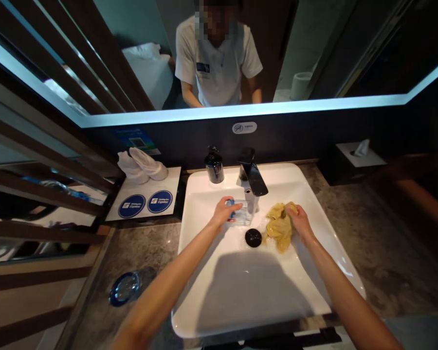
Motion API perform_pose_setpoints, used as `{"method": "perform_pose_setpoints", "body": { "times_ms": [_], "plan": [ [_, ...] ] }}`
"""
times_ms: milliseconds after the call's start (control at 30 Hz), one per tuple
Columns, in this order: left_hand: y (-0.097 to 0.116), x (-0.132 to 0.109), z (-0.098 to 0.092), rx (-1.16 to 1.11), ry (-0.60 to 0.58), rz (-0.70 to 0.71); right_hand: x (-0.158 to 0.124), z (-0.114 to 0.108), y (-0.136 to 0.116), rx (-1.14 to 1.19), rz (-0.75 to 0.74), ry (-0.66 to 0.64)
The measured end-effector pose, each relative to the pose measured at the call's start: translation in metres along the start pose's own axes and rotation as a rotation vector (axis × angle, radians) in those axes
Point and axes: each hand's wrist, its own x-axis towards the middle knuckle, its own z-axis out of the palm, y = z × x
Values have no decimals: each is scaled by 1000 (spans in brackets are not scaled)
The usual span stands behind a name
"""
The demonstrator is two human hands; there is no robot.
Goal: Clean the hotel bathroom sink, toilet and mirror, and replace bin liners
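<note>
The wide basin (241,291) runs forward from the hands. The left hand (223,211) curls its fingers around a clear glass (244,215) just before the faucet (253,180). The right hand (300,223) grips a yellow cloth (277,228) beside the drain (253,237).

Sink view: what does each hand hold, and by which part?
The left hand grips a clear glass by its side; the right hand grasps a yellow cloth at its bunched top.

Hotel bathroom: white basin (219,287), backlit mirror (299,53), branded amenity tray (142,206), paired slippers (142,166), tissue box (354,163).
</note>
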Motion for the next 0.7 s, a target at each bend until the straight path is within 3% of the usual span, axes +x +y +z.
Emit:
{"method": "perform_pose_setpoints", "body": {
  "times_ms": [67, 100, 133, 200, 267, 333, 400, 467, 567, 633, 700],
  "plan": [
    [-8, 25, 53, -121, -58, -115, 0, -13, 6, -103, -11, -40],
    [-9, 34, 69, -173, -82, -161, 0, -19, 9, -150, -19, -63],
    [-8, 39, 78, -199, -105, -188, -1, -23, 11, -193, -28, -92],
    [-5, 40, 77, -263, -155, -234, -3, -24, 9, -260, -51, -175],
    [0, 30, 55, -290, -189, -254, -8, -15, 0, -274, -68, -288],
    [5, 11, 19, -218, -174, -172, -14, 3, -15, -191, -36, -420],
    [9, -13, -24, -23, -92, -13, -18, 26, -31, -36, 38, -570],
    [11, -41, -70, 283, 67, 176, -15, 51, -43, 57, 58, -673],
    [10, -81, -129, 787, 372, 311, 0, 87, -49, -100, -102, -613],
    [5, -100, -157, 1051, 523, 237, 11, 106, -47, -176, -208, -535],
    [-4, -109, -175, 1227, 590, 107, 17, 118, -44, -136, -250, -485]
  ]
}}
